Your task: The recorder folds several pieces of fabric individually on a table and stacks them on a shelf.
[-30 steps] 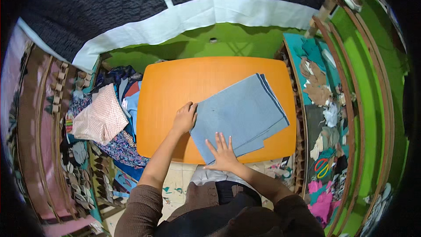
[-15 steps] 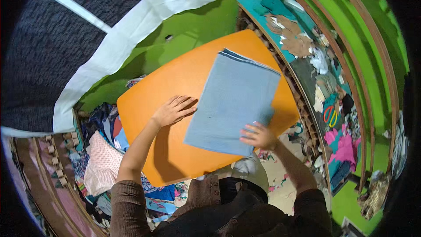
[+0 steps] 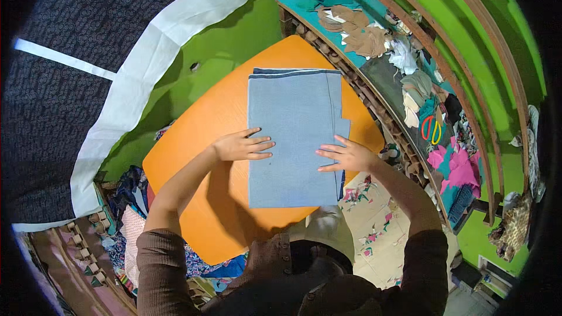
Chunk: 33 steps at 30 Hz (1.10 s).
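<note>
My left hand [image 3: 237,146], right hand [image 3: 354,157]: fingers spread, gripping nothing, laid on folded blue-grey rectangular cloth [image 3: 295,102] atop orange table [image 3: 205,123].

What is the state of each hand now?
Left hand: open, on the left edge of the folded blue-grey fabric.
Right hand: open, on its right edge.

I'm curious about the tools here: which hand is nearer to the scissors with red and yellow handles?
Right. The right hand is at the right edge of the blue cloth, left of the scissors; the left hand is farther left, at the cloth's left edge.
</note>
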Available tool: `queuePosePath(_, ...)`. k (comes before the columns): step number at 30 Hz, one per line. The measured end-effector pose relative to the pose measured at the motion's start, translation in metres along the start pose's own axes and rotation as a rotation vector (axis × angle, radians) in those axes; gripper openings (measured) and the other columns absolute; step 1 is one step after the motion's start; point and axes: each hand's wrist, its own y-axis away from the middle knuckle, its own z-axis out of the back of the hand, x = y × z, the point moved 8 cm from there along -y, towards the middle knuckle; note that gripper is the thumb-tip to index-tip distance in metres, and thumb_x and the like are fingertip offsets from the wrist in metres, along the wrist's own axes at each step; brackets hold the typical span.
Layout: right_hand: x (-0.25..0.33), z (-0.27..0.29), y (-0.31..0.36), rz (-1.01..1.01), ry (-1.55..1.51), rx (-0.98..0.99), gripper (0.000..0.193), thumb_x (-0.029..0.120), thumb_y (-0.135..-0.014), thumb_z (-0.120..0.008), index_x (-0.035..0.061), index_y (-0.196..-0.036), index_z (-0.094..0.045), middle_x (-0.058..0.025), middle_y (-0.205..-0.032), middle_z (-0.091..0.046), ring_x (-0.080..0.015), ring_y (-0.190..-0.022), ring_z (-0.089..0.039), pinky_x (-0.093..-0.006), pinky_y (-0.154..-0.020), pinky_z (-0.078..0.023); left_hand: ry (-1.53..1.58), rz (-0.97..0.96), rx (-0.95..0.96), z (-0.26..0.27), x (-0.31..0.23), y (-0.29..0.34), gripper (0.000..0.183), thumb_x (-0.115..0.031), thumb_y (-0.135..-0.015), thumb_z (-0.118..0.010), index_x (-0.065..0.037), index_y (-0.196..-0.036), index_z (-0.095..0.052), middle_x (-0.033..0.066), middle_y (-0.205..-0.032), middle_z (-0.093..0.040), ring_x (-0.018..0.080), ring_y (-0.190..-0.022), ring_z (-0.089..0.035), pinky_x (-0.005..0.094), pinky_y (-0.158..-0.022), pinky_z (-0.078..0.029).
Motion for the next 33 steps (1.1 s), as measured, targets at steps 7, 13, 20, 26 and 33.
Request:
queuePosePath(7, -0.005, -0.017, -0.01, 0.022, -0.192, -0.009, 0.044, 0.012, -0.08, -0.048, 0.0289, -0.121, -0.049, -0.0038, -0.131, -0.046, -0.0225, -0.122, -0.042, -0.0411, -0.106, -0.028, 0.241, 0.168, -0.097, -0.012, 0.003, 0.002, 0.044, -0.008, -0.083, -0.047, -0.015, -0.125, -0.036, 0.0153, -0.137, -0.035, 0.0266, -0.123, -0.041, 0.044, -0.106, -0.03)
queuePosePath(13, -0.051, -0.024, 0.006, -0.529, -1.05, -0.031, 0.03, 0.006, -0.079, -0.051, 0.0127, -0.107, -0.059, -0.0053, -0.109, -0.06, -0.0222, -0.107, -0.055, -0.0308, -0.093, -0.041, 1.052, 0.744, -0.186, 0.002, 0.03, -0.001, 0.031, -0.016, -0.083, -0.054, -0.011, -0.112, -0.049, 0.0155, -0.115, -0.055, 0.0341, -0.104, -0.054, 0.0416, -0.09, -0.045)
queuePosePath(20, -0.086, -0.092, 0.038, -1.225, -2.216, -0.462, 0.035, 0.021, -0.087, -0.053, 0.0008, -0.114, -0.052, -0.0071, -0.103, -0.059, -0.0172, -0.092, -0.057, -0.0294, -0.083, -0.046, 1.667, 1.415, -0.737, -0.059, 0.029, 0.022, 0.029, -0.019, -0.089, -0.047, 0.002, -0.109, -0.05, 0.0087, -0.097, -0.058, 0.0162, -0.089, -0.056, 0.0317, -0.076, -0.046)
queuePosePath(26, -0.095, -0.103, 0.046, -1.325, -1.913, -0.641, 0.039, 0.031, -0.088, -0.054, -0.0007, -0.112, -0.054, -0.0077, -0.098, -0.062, -0.0166, -0.083, -0.057, -0.0301, -0.077, -0.045, 1.117, 1.864, -0.652, -0.031, 0.018, 0.026, 0.055, -0.044, -0.084, -0.058, 0.009, -0.101, -0.057, 0.0139, -0.075, -0.058, 0.0175, -0.073, -0.055, 0.0301, -0.068, -0.045)
queuePosePath(33, -0.121, -0.065, 0.041, -1.337, -1.282, -0.443, 0.033, 0.032, -0.088, -0.055, 0.0006, -0.093, -0.06, -0.0013, -0.066, -0.053, -0.0128, -0.062, -0.046, -0.032, -0.058, -0.04, 1.527, 1.76, -1.302, -0.048, -0.016, 0.023, 0.051, -0.04, -0.088, -0.054, 0.008, -0.104, -0.056, 0.0104, -0.089, -0.06, 0.0176, -0.084, -0.055, 0.0304, -0.075, -0.044)
